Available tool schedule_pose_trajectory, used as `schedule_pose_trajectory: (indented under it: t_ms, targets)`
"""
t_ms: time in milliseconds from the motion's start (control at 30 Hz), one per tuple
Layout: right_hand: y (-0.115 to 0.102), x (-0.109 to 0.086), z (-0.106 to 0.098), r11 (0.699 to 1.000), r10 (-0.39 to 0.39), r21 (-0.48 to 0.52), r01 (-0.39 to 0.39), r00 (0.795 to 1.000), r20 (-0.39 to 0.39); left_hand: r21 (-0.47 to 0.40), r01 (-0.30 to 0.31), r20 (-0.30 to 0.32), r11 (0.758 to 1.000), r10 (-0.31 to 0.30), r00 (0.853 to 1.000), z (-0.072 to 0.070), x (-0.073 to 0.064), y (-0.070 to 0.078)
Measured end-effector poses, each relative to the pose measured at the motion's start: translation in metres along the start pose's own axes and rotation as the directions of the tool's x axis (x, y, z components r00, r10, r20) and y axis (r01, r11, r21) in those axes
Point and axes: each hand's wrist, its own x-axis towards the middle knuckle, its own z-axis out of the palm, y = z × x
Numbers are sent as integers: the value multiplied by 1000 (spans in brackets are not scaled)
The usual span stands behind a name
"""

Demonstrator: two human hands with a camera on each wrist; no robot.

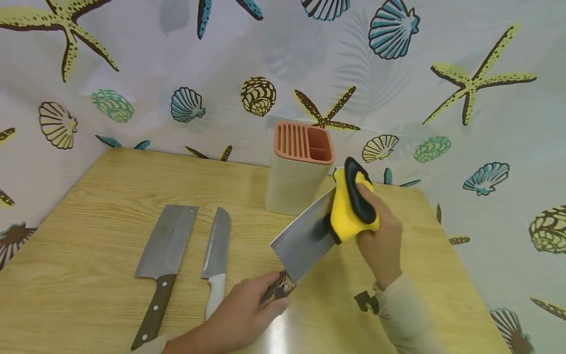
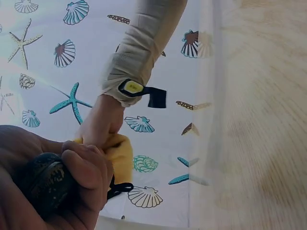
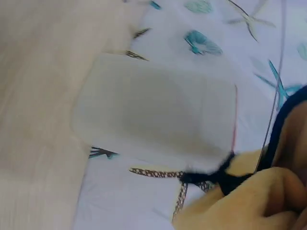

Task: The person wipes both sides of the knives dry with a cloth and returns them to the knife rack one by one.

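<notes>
My left hand [image 1: 240, 309] grips the dark, mottled handle [image 2: 45, 184] of a cleaver, which is tilted up and to the right over the table. My right hand [image 1: 382, 236] holds a yellow cloth [image 1: 347, 216] with black edging, folded around the far end of the cleaver blade [image 1: 305, 241]. The cloth hides the blade's tip. In the right wrist view, the fingers of the right hand [image 3: 240, 206] bunch the cloth near the lower right corner. Left of the hands lie a kitchen knife [image 1: 216, 246] with a white handle and a second cleaver [image 1: 170, 241] with a brown riveted handle.
A pale knife holder [image 1: 292, 184] with a slotted orange top stands at the back of the wooden table [image 1: 119, 187], just beyond the cloth. Fabric printed with shells and starfish [image 1: 221, 64] hangs behind and along the sides. A black strap end [image 1: 366, 301] sticks out at the right wrist.
</notes>
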Motion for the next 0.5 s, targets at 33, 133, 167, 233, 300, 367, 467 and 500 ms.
schedule_pose_trajectory:
  t_ms: [33,133,167,233,300,367,467,500]
  targets:
    - [3,4,-5,999,23,46,-20,999,-48,-3,3,6,1000,-3,1000,1,0,0]
    - [-3,16,-21,984,65,174,-32,980,-190,-11,15,10,1000,-15,1000,3,0,-2]
    - [-9,18,-26,980,62,200,-15,971,-229,-14,19,8,1000,-19,1000,3,0,-2]
    - [-25,21,-34,975,22,218,45,956,-293,-10,28,-4,1000,-28,1000,3,1,-2]
    - [-42,20,-38,969,-61,207,135,942,-329,-5,33,-22,999,-33,999,2,2,-2]
    - [-58,13,-39,957,-163,176,229,933,-322,11,23,-43,1000,-23,999,1,3,-1]
    - [-77,-7,-32,921,-308,172,348,925,-223,37,9,-79,999,-6,997,0,6,1]
    - [-82,-15,-29,914,-340,172,367,925,-168,53,2,-95,999,3,996,0,7,2]
